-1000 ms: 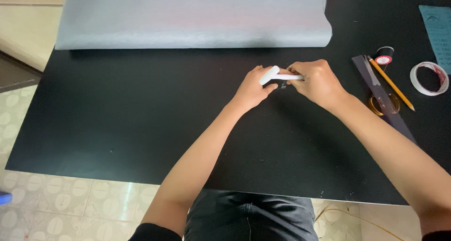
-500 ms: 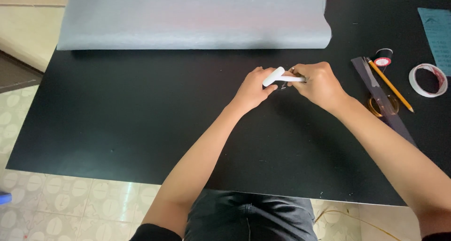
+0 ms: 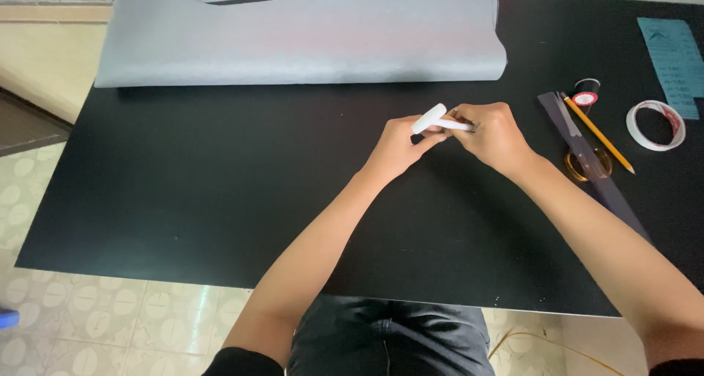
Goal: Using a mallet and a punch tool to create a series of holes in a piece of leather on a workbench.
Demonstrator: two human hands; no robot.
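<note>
Both of my hands meet over the middle of the black table (image 3: 183, 200). My left hand (image 3: 400, 145) pinches the cap end of a small white pen-like tool (image 3: 433, 119), which tilts up to the left. My right hand (image 3: 495, 134) grips the thin white stem end of the same tool. The tool is lifted slightly above the tabletop. What lies under my fingers is hidden.
A folded grey fabric (image 3: 301, 42) lies along the far edge. At the right sit a dark ruler strip (image 3: 587, 156), a yellow pencil (image 3: 598, 134), scissors with amber handles (image 3: 583, 163), a black thread spool (image 3: 585, 91), a tape roll (image 3: 656, 125) and a blue card (image 3: 671, 64).
The white tool has tipped a little, its cap end rising to the left. My hands stay in about the same place.
</note>
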